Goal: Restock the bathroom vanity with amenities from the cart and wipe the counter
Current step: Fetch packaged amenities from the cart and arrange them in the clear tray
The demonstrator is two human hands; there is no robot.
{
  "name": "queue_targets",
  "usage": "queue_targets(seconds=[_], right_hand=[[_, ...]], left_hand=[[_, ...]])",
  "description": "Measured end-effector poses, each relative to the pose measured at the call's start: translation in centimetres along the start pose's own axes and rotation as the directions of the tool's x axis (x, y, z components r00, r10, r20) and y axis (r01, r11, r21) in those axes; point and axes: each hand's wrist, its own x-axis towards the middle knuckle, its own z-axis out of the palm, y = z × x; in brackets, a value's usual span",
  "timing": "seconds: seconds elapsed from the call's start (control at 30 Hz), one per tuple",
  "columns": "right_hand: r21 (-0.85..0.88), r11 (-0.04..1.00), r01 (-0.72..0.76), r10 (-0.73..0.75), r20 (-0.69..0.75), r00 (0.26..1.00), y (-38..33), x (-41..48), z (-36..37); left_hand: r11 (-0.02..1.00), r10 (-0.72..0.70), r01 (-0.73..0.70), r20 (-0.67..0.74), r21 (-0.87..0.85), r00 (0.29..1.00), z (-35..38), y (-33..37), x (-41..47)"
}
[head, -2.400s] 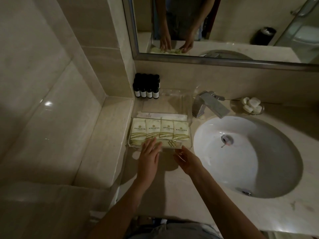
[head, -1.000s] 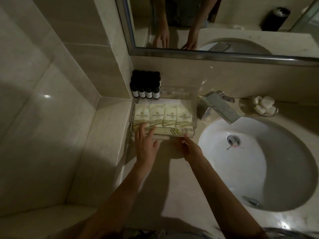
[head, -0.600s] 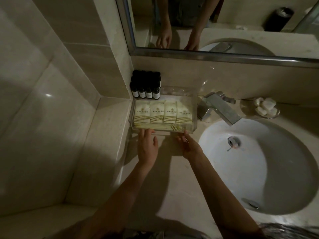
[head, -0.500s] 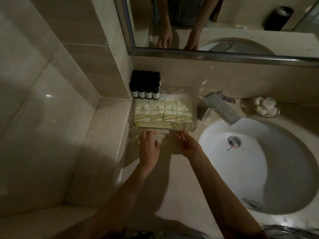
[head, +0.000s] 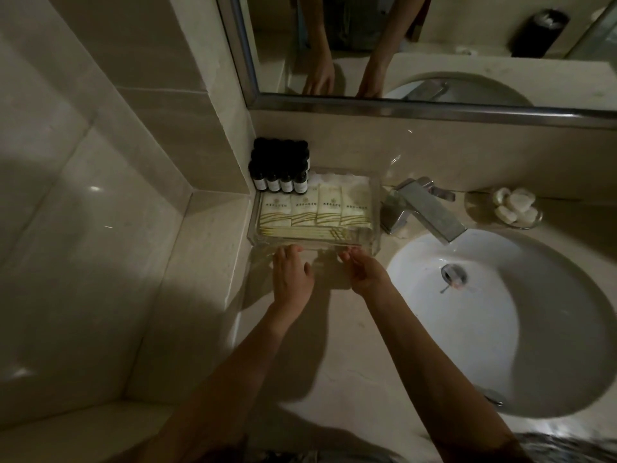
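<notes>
Left hand [head: 292,279], right hand [head: 365,273] — fingers loose, holding nothing — touch the tray's [head: 376,225] six-o'clock wall (four packets [head: 315,210] inside); sink [head: 534,329] at three.

Dim light, beige tiled walls [head: 100,202] and a steel-framed mirror [head: 467,38] — glossy, shadowed

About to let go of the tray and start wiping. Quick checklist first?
1. Clear tray set in the corner, next to the dark bottles: ok.
2. Packets lined up inside it: ok.
3. Tray apart from the faucet: ok.
4. Left hand and right hand empty, fingers at the tray's near wall: ok.
5. Wiping cloth in sight: not ok, none visible.
6. Counter clean: cannot tell, too dim.
</notes>
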Motion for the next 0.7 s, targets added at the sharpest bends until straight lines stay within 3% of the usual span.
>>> queue_targets(seconds=[0.17,0.33,0.53,0.7], right_hand=[[0.014,1.0,0.013,-0.013,0.046,0.999,0.3,-0.1,-0.4],[-0.067,0.995,0.074,-0.076,-0.021,0.997,0.4,-1.3,-0.7],[-0.07,0.993,0.1,-0.102,-0.027,0.994,0.0,-3.3,-2.1],[-0.146,0.973,0.176,-0.168,0.067,0.984,-0.3,-5.6,-3.6]], left_hand=[[1.0,0.015,-0.015,0.014,-0.003,1.0,0.0,-0.2,-0.5],[1.0,0.029,-0.029,0.075,0.008,0.997,-0.4,-0.9,-1.5],[0.999,0.03,-0.029,0.048,-0.028,0.998,-1.7,-0.5,-3.0],[0.99,0.114,-0.113,0.002,-0.082,0.994,-3.2,1.4,-4.4]])
